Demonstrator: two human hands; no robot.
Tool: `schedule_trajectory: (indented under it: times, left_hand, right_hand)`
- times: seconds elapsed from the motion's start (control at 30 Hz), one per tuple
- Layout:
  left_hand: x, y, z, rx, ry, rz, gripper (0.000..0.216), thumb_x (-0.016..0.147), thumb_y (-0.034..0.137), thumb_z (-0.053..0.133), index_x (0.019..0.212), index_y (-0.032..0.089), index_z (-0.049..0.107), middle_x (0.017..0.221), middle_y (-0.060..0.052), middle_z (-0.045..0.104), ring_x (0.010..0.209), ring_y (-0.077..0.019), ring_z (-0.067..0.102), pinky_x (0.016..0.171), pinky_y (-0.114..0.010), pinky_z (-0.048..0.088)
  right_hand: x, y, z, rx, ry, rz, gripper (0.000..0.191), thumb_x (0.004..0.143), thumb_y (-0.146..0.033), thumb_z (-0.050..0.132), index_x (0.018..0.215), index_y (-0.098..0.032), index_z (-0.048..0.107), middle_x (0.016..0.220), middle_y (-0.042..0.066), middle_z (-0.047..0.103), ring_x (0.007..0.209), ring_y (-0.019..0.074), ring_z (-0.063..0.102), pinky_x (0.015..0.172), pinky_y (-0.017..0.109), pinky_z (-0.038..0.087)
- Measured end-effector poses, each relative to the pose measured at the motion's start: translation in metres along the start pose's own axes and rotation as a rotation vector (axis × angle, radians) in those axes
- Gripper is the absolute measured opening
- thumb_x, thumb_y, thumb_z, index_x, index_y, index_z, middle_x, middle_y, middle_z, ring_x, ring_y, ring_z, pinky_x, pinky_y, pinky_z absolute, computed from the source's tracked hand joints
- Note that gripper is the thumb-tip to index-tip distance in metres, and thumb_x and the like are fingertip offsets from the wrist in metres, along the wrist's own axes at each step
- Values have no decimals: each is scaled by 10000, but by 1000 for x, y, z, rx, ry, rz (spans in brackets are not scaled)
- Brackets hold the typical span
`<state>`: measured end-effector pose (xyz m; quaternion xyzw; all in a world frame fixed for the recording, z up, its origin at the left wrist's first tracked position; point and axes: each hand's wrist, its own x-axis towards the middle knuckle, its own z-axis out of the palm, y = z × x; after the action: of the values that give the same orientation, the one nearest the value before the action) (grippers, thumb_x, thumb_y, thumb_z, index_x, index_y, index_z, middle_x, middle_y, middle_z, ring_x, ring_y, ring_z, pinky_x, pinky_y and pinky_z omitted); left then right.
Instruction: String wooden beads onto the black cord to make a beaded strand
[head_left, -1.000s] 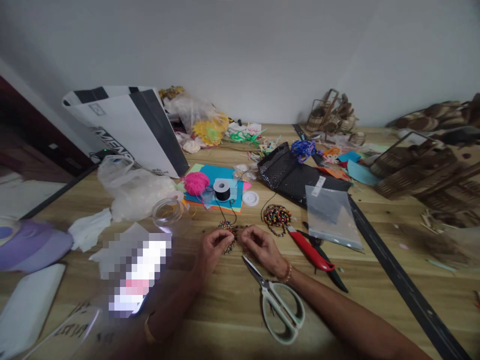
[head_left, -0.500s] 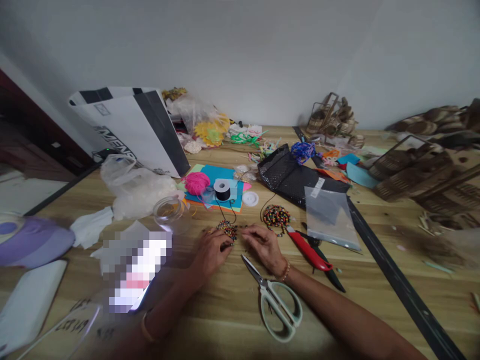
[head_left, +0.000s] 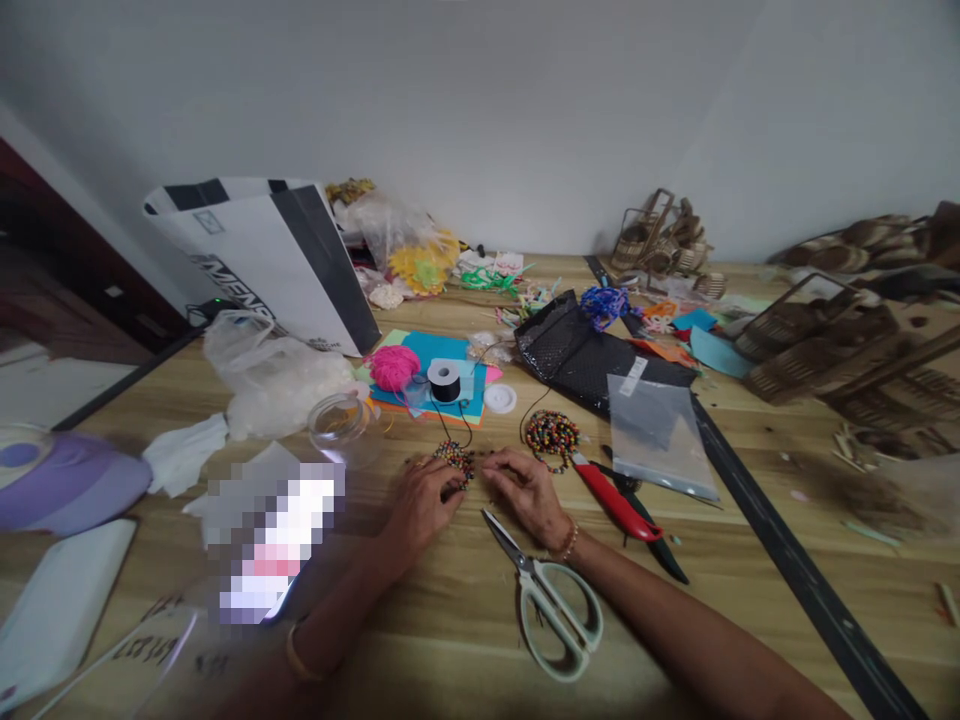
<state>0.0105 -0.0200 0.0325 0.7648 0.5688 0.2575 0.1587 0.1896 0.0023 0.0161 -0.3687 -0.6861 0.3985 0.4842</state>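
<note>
My left hand (head_left: 424,502) is closed at the near edge of a small bunch of multicoloured beads (head_left: 451,456), its thumb and fingers curled against them. A black cord runs from the bunch toward a spool of black cord (head_left: 444,384). Just to the right, my right hand (head_left: 531,492) has its thumb and fingertips drawn together in a pinch; whatever they hold is too small to see. Beyond it lies a coiled string of beads (head_left: 553,437). White-handled scissors (head_left: 547,605) rest slightly spread below both hands, blades pointing toward them.
To the right lie a red-handled knife (head_left: 619,500), a clear plastic bag (head_left: 660,435) and a black padded envelope (head_left: 574,355). Pink yarn (head_left: 394,367) sits on coloured paper. A clear jar (head_left: 337,428) and lit phone (head_left: 277,550) stand left, woven baskets (head_left: 802,335) at right.
Both hands keep almost the same position, with the fingers near the beads. The view has shifted very slightly; nothing is visibly picked up or let go.
</note>
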Motion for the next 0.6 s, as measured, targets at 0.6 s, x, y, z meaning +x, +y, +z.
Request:
schedule_trajectory:
  times: [0.6]
  left_hand:
    - [3,-10,0,-194,-4,-16,171,776,112,580,818,202,719,851,-56,730,837,-214,629,808,-351,451]
  right_hand:
    - [3,0,0,195,60,225,267,822,-439,592,785,-175,581,672,0,532,552,112,467,474,215,425]
